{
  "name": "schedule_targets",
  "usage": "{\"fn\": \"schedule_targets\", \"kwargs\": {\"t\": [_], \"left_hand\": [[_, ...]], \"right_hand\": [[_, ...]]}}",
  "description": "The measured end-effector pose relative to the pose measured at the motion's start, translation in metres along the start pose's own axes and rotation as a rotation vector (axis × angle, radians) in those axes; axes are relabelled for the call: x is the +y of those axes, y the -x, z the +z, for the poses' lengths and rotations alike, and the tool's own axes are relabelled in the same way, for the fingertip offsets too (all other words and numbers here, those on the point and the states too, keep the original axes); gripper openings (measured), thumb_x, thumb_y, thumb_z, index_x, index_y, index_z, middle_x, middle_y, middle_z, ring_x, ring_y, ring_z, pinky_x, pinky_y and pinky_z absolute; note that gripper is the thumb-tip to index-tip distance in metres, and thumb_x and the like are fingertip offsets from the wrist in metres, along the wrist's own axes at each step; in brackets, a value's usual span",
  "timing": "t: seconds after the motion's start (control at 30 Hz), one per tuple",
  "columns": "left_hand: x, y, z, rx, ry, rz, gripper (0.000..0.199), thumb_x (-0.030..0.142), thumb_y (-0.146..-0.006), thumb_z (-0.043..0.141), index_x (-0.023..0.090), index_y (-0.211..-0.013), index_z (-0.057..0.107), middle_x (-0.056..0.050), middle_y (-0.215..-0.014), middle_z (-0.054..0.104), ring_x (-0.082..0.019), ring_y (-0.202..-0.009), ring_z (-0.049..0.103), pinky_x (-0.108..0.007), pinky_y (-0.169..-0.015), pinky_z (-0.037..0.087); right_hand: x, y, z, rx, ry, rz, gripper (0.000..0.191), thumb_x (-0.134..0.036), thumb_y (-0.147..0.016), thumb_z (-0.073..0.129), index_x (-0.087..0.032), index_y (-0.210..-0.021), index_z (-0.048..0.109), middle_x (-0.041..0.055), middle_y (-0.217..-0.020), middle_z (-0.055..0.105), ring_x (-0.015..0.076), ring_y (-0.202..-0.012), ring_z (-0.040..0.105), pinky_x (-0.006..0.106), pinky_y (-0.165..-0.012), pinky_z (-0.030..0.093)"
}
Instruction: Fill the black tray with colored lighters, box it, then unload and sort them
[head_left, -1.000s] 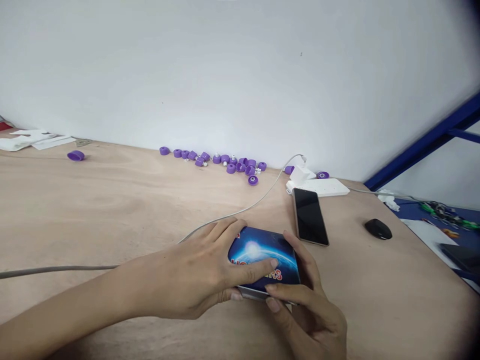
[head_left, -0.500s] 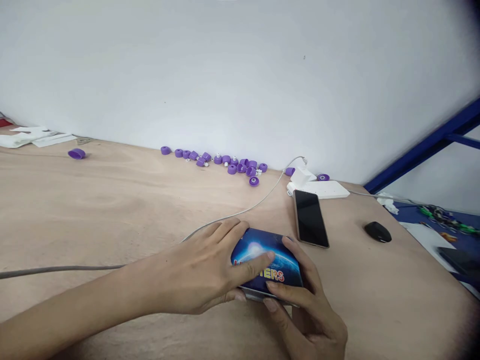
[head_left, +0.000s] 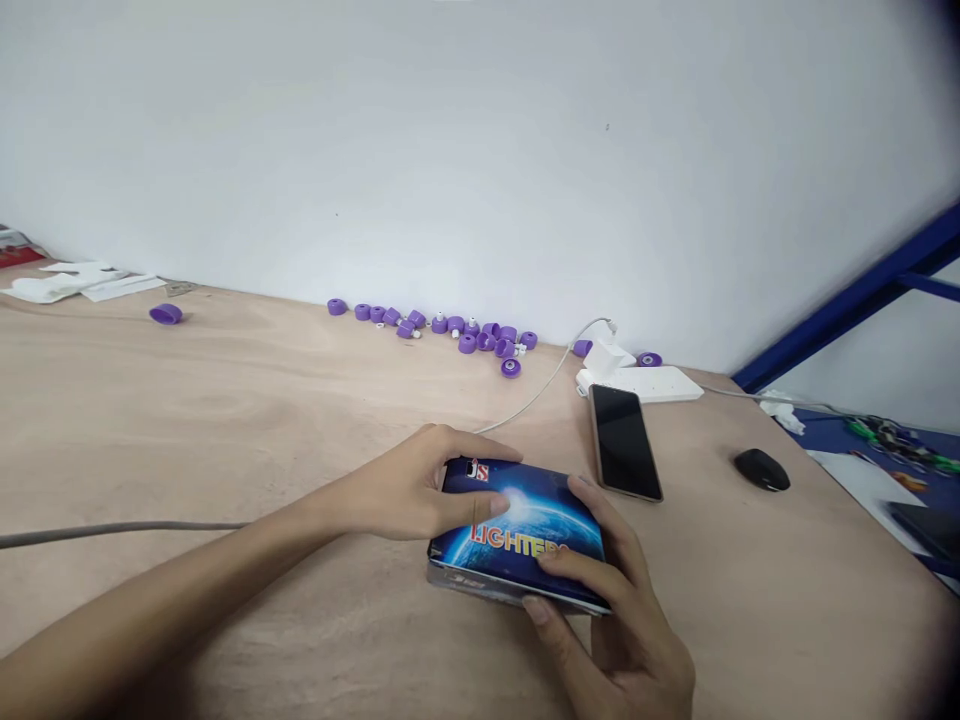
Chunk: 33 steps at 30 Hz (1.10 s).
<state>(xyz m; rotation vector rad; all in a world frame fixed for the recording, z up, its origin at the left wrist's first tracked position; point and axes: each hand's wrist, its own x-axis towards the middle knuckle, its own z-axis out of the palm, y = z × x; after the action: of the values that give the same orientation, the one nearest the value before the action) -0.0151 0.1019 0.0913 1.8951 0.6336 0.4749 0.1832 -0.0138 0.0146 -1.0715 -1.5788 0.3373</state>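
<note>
Lighters box (head_left: 517, 530) tilted flatter under left hand (head_left: 409, 490)

Our left hand (head_left: 409, 490) has slid back up the box (head_left: 517, 530). It now sits at the top left corner and no longer lies over the left end. More of the blue top (head_left: 525, 498) shows now, so we can read more of the big word: "LIGHTE" is clear. A small mark (head_left: 477, 469) has come into view at the top left of the box. The box has turned a bit and sits a little lower in the frame, and more of its silver side (head_left: 480, 585) shows along the bottom. The purple caps (head_left: 466, 344) near the middle of the frame look a bit lower, since our view has moved.
</note>
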Motion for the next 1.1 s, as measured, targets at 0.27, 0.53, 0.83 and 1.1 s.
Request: {"fn": "schedule_targets", "kwargs": {"t": [0.27,0.53,0.83,1.1], "left_hand": [[0.008,0.005,-0.004,-0.067,0.054,-0.002,0.046,0.037,-0.082,0.075,0.018,-0.123,0.066,-0.007,-0.108,0.073,-0.024,-0.093,0.068,-0.031,-0.075,0.055],[0.009,0.003,-0.008,-0.121,0.004,-0.035,0.066,0.033,-0.069,0.086,0.019,-0.128,0.06,-0.008,-0.118,0.068,-0.025,-0.1,0.066,-0.033,-0.081,0.056],[0.013,0.007,-0.003,-0.069,-0.025,-0.053,0.066,0.03,-0.067,0.086,0.02,-0.126,0.06,-0.008,-0.117,0.065,-0.026,-0.101,0.064,-0.037,-0.082,0.055],[0.01,0.008,-0.002,-0.065,-0.008,-0.112,0.08,0.032,-0.059,0.089,0.021,-0.13,0.056,-0.009,-0.122,0.063,-0.029,-0.105,0.063,-0.04,-0.085,0.055]], "right_hand": [[-0.015,0.002,0.005,0.049,0.057,0.063,0.028,-0.01,-0.086,0.065,-0.03,-0.103,0.076,0.0035,-0.152,0.046,0.0341,-0.135,0.05,0.045,-0.093,0.06],[-0.018,0.003,0.005,0.052,0.067,0.07,0.028,-0.007,-0.086,0.065,-0.03,-0.097,0.077,0.0019,-0.151,0.047,0.0336,-0.134,0.051,0.045,-0.091,0.061],[-0.019,0.003,0.012,0.079,-0.016,0.101,0.019,-0.008,-0.084,0.07,-0.027,-0.085,0.074,0.0022,-0.152,0.045,0.0345,-0.136,0.049,0.048,-0.092,0.061],[-0.02,-0.001,0.014,0.088,-0.066,0.149,0.017,-0.01,-0.083,0.071,-0.027,-0.081,0.074,0.002,-0.149,0.048,0.0349,-0.135,0.049,0.049,-0.093,0.06]]}}
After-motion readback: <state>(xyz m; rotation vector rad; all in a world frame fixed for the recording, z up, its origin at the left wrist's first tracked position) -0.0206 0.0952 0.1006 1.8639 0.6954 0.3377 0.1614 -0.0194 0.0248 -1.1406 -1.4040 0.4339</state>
